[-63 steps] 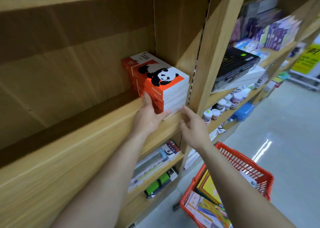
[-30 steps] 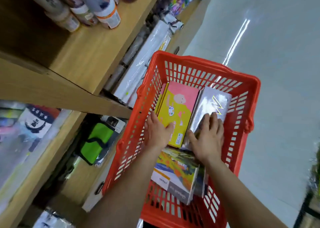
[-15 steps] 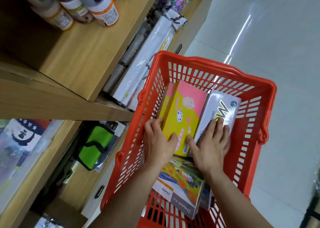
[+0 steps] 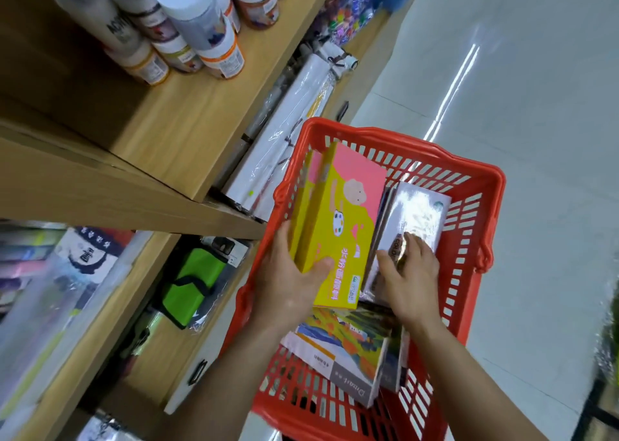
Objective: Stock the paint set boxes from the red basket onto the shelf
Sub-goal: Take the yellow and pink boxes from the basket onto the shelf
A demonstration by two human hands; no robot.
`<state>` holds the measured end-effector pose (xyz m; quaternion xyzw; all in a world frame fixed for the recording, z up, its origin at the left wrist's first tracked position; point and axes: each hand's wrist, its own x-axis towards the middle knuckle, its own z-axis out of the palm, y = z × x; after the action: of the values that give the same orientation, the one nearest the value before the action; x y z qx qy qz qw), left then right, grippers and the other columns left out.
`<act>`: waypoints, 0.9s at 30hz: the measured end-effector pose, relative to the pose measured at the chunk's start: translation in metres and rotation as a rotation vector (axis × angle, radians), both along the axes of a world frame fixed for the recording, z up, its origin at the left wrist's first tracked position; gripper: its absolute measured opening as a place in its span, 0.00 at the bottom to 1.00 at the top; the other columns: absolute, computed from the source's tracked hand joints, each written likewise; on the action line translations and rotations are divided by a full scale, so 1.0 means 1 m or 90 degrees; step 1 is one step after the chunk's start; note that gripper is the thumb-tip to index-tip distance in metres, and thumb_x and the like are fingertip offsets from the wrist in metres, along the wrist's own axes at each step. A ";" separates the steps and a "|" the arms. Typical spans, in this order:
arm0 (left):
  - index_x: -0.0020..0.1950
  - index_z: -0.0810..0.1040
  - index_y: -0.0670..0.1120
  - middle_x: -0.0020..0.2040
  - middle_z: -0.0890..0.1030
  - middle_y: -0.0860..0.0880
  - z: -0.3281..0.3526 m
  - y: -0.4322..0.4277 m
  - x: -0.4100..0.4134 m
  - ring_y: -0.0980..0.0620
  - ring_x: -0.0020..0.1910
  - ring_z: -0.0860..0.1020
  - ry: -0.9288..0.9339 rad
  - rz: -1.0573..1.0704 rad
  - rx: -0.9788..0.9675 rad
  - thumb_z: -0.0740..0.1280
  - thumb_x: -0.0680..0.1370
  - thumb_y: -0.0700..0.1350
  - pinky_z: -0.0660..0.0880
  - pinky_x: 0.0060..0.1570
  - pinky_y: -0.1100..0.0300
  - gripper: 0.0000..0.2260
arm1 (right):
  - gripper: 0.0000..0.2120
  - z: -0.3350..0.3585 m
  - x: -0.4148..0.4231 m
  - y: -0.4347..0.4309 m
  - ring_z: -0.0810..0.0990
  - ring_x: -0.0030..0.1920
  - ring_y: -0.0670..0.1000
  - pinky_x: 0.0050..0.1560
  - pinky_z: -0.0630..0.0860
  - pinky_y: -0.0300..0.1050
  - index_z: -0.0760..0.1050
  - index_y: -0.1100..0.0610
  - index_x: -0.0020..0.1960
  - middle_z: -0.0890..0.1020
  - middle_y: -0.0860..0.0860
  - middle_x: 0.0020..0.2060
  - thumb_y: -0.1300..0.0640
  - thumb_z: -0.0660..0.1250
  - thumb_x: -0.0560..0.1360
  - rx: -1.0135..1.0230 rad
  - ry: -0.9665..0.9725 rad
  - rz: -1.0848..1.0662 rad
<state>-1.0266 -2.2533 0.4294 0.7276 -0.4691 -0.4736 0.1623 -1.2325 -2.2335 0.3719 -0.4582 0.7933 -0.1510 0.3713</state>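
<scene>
Two bare hands are working inside the red basket point(image 4: 482, 186). The left hand point(image 4: 288, 279) is gripping the yellow-and-pink paint set box point(image 4: 338, 222) at its near end — thumb lying across the front face, fingers wrapped round the left edge — and the box is tilting up, its far end rising above the basket's rim. The right hand point(image 4: 410, 276) is lying flat, its grip wide, with fingers spread on the silvery shrink-wrapped box point(image 4: 418, 216) standing just right of the yellow one, touching it. Nearer the person than both, a box with a painted landscape cover point(image 4: 341, 343) is lying in the basket under the forearms, with another box's edge showing beside it. Left of the basket, the wooden shelf point(image 4: 187, 129) is carrying paint jars point(image 4: 201, 28) with white lids; below it, plastic-wrapped white packs point(image 4: 284, 129) are resting against the basket's side, and a green pouch point(image 4: 194, 283) is sitting on a lower level.
</scene>
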 end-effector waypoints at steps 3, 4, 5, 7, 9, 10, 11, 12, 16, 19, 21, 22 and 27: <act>0.70 0.65 0.69 0.59 0.82 0.62 0.039 0.010 0.025 0.61 0.53 0.83 0.031 0.047 -0.041 0.71 0.64 0.68 0.82 0.47 0.57 0.35 | 0.20 0.026 -0.005 0.004 0.81 0.58 0.56 0.61 0.76 0.53 0.75 0.58 0.69 0.84 0.57 0.59 0.48 0.63 0.83 0.029 -0.125 0.003; 0.65 0.65 0.73 0.53 0.83 0.67 0.050 0.014 0.033 0.66 0.48 0.83 0.020 0.053 -0.051 0.71 0.64 0.68 0.80 0.41 0.64 0.31 | 0.19 0.032 -0.003 0.007 0.81 0.57 0.54 0.59 0.77 0.51 0.75 0.58 0.69 0.84 0.56 0.58 0.49 0.63 0.83 0.060 -0.132 0.035; 0.63 0.65 0.74 0.50 0.82 0.71 0.059 0.019 0.041 0.69 0.45 0.82 0.010 0.060 -0.057 0.71 0.64 0.67 0.77 0.38 0.66 0.29 | 0.16 0.035 0.000 0.011 0.82 0.56 0.54 0.56 0.77 0.49 0.77 0.58 0.67 0.85 0.54 0.55 0.50 0.63 0.83 0.084 -0.131 0.068; 0.61 0.65 0.76 0.49 0.79 0.76 0.076 0.038 0.058 0.71 0.46 0.81 0.009 0.100 -0.056 0.72 0.64 0.66 0.77 0.40 0.62 0.28 | 0.11 0.042 0.010 0.021 0.83 0.53 0.54 0.50 0.77 0.44 0.79 0.56 0.60 0.86 0.51 0.50 0.52 0.63 0.83 0.109 -0.157 0.086; 0.61 0.66 0.78 0.51 0.79 0.76 0.087 0.058 0.075 0.68 0.47 0.82 0.008 0.148 -0.044 0.74 0.63 0.66 0.80 0.45 0.54 0.29 | 0.13 0.053 0.023 0.024 0.82 0.56 0.55 0.54 0.76 0.47 0.78 0.57 0.62 0.85 0.52 0.53 0.51 0.64 0.83 0.115 -0.226 0.064; 0.62 0.67 0.77 0.52 0.80 0.74 0.092 0.069 0.082 0.66 0.48 0.83 0.015 0.167 -0.036 0.74 0.63 0.65 0.81 0.48 0.51 0.30 | 0.16 0.060 0.031 0.023 0.82 0.58 0.54 0.57 0.76 0.48 0.77 0.57 0.66 0.83 0.52 0.56 0.50 0.64 0.83 0.119 -0.267 0.052; 0.64 0.69 0.73 0.54 0.82 0.71 0.098 0.080 0.087 0.63 0.49 0.84 0.026 0.185 -0.033 0.75 0.63 0.65 0.82 0.49 0.47 0.31 | 0.18 0.071 0.041 0.023 0.81 0.60 0.54 0.59 0.75 0.48 0.75 0.56 0.69 0.83 0.51 0.58 0.48 0.63 0.83 0.125 -0.310 0.053; 0.66 0.71 0.68 0.55 0.83 0.67 0.105 0.091 0.092 0.60 0.50 0.84 0.036 0.204 -0.032 0.75 0.63 0.64 0.82 0.51 0.44 0.33 | 0.21 0.085 0.053 0.023 0.81 0.60 0.53 0.60 0.74 0.49 0.73 0.55 0.72 0.82 0.51 0.60 0.46 0.63 0.83 0.137 -0.358 0.068; 0.71 0.72 0.59 0.59 0.84 0.58 0.150 0.126 0.096 0.52 0.54 0.85 0.098 0.276 -0.043 0.77 0.63 0.59 0.81 0.54 0.41 0.37 | 0.22 0.158 0.107 0.043 0.85 0.55 0.50 0.58 0.81 0.52 0.73 0.49 0.71 0.86 0.47 0.57 0.46 0.68 0.79 0.142 -0.543 0.137; 0.71 0.72 0.56 0.59 0.85 0.56 0.199 0.149 0.095 0.51 0.55 0.85 0.150 0.319 -0.090 0.77 0.67 0.51 0.83 0.48 0.53 0.33 | 0.23 0.219 0.128 0.065 0.86 0.53 0.44 0.48 0.81 0.37 0.71 0.42 0.66 0.86 0.37 0.55 0.54 0.72 0.75 0.067 -0.637 0.133; 0.69 0.72 0.58 0.58 0.85 0.59 0.236 0.168 0.097 0.54 0.54 0.85 0.186 0.332 -0.118 0.75 0.70 0.48 0.83 0.45 0.60 0.28 | 0.29 0.260 0.132 0.077 0.86 0.56 0.45 0.49 0.81 0.38 0.69 0.40 0.69 0.85 0.35 0.57 0.55 0.74 0.73 0.021 -0.664 0.142; 0.69 0.71 0.60 0.59 0.84 0.61 0.255 0.178 0.098 0.56 0.55 0.85 0.198 0.336 -0.134 0.74 0.70 0.49 0.82 0.46 0.60 0.28 | 0.32 0.280 0.134 0.083 0.85 0.58 0.46 0.51 0.82 0.40 0.67 0.39 0.71 0.84 0.37 0.59 0.55 0.75 0.72 -0.006 -0.672 0.162; 0.70 0.71 0.66 0.59 0.83 0.65 0.338 0.236 0.116 0.59 0.55 0.84 0.151 0.357 -0.283 0.75 0.68 0.51 0.79 0.44 0.68 0.32 | 0.47 0.359 0.159 0.106 0.82 0.64 0.48 0.58 0.82 0.48 0.65 0.35 0.76 0.81 0.41 0.67 0.38 0.82 0.62 -0.081 -0.683 0.295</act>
<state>-0.9104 -2.0177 0.7677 0.7147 -0.3210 -0.3782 0.4931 -1.0736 -2.1275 0.7310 -0.5008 0.3631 -0.3241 0.7158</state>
